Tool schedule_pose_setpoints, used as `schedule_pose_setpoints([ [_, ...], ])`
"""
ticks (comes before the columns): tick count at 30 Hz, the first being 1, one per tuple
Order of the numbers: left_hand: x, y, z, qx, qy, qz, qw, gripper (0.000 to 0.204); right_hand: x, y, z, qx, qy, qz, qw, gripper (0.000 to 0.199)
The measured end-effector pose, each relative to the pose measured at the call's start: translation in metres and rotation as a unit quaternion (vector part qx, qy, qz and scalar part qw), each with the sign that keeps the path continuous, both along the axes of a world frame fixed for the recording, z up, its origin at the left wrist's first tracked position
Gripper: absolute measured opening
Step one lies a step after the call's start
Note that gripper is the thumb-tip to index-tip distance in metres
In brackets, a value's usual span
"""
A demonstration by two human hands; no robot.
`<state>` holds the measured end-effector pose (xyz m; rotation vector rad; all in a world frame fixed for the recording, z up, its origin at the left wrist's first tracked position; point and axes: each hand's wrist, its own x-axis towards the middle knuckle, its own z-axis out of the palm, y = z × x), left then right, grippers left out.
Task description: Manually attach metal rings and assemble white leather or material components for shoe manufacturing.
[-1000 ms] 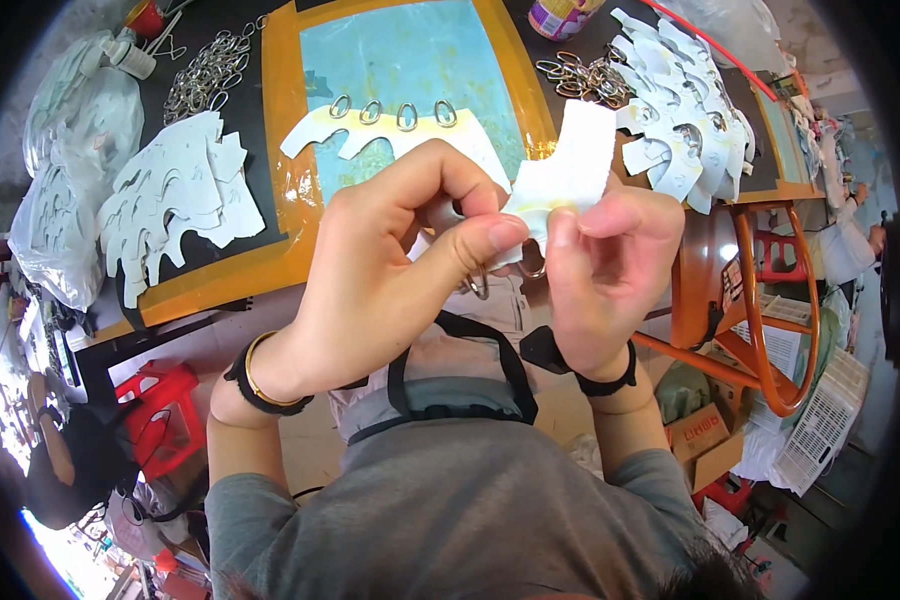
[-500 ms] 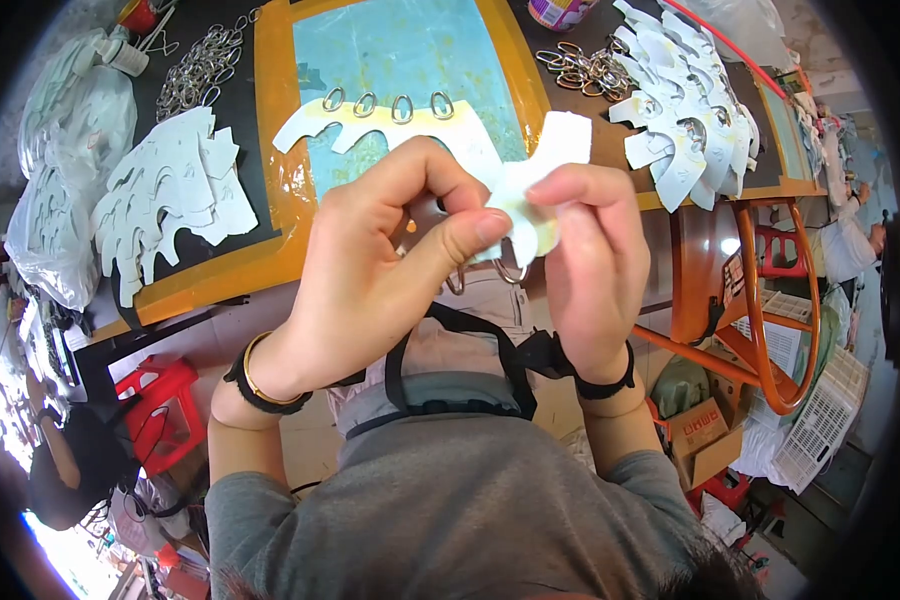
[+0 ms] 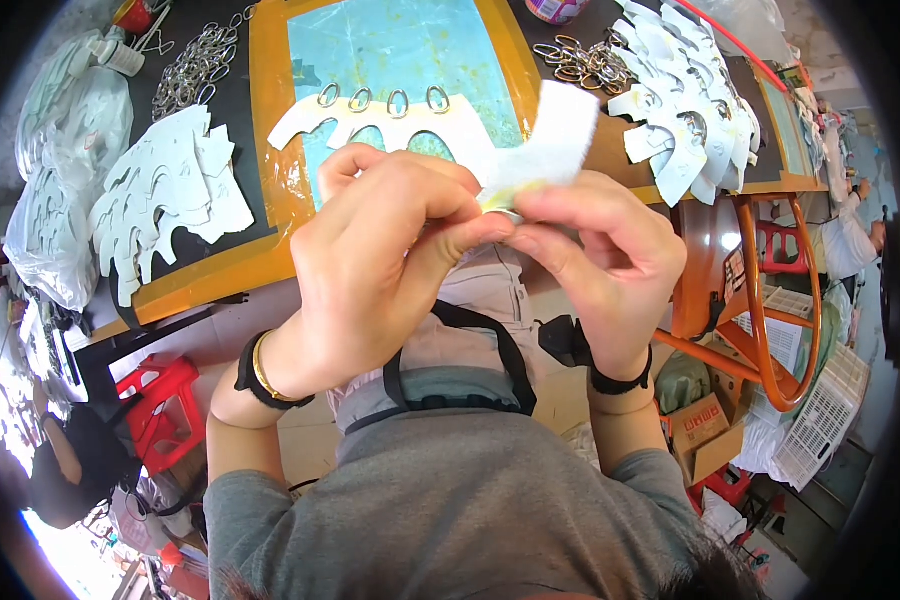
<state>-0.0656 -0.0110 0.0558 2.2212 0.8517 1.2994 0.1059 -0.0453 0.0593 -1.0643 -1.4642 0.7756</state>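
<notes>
Both my hands meet just above the table's near edge, pinching one white cut-out sheet piece (image 3: 560, 130) smeared with yellow. My left hand (image 3: 365, 260) presses thumb and fingers on its near edge. Close beside it, my right hand (image 3: 610, 250) pinches a folded tab; the fingertips hide most of that fold. A white scalloped strip (image 3: 425, 130) reaches away from my hands over the blue mat (image 3: 400, 50), carrying several oval metal rings (image 3: 398, 103) along its far side. Whether strip and held piece are one sheet, I cannot tell.
Heaps of metal rings lie at the back left (image 3: 195, 75) and back right (image 3: 582, 66). White cut pieces are stacked at left (image 3: 175, 185) and right (image 3: 685, 115). A plastic bag (image 3: 100, 115) sits far left. An orange chair frame (image 3: 760, 340) stands right, a red stool (image 3: 165, 410) left.
My right hand has come in and down, its fingertips now against the left's. The tab between them is folded over, and rings that hung below it are now out of sight.
</notes>
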Motion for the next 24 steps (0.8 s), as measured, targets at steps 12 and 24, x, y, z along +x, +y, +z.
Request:
schedule_pose_setpoints([
  [12, 0.001, -0.006, -0.012, -0.099, -0.031, -0.010, 0.995, 0.019, -0.013, -0.005, 0.002, -0.134, 0.138, 0.027, 0.981, 0.010],
  [24, 0.004, -0.013, -0.016, -0.137, -0.032, -0.026, 0.990, 0.018, -0.022, -0.005, -0.016, -0.098, 0.103, -0.048, 0.989, 0.009],
])
